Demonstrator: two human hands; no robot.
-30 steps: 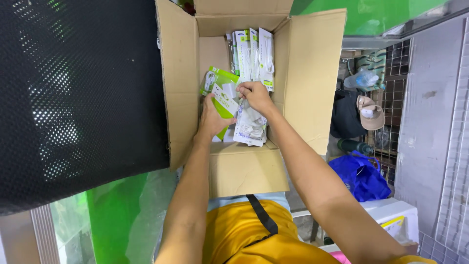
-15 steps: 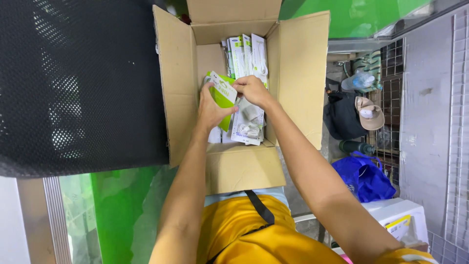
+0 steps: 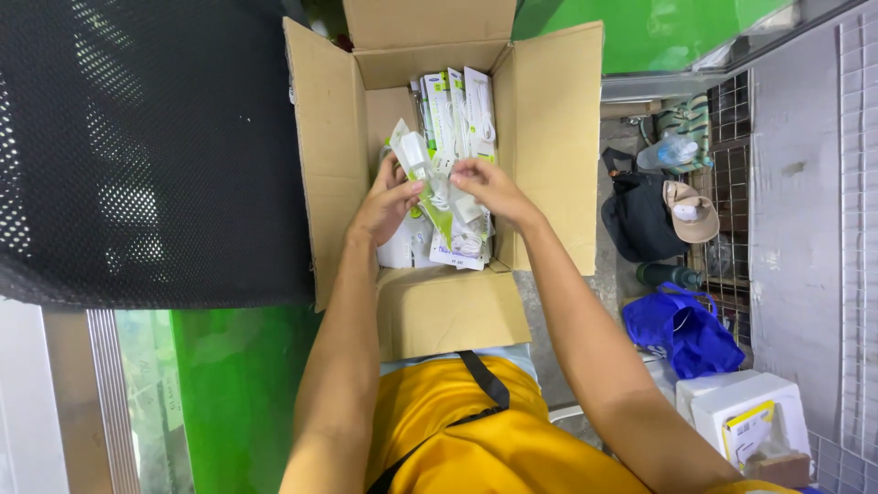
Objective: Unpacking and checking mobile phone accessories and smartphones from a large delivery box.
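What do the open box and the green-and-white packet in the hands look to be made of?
The open box looks like plain brown cardboard: matte, with folded flaps and raw edges. The green-and-white packet, held between the left hand and right hand, seems to be printed card with a clear, glossy plastic front, judging by the shine; I can't be sure.

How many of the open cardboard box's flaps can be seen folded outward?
4. On the cardboard box: left flap, right flap, far flap, and near flap toward the person. None appears hidden.
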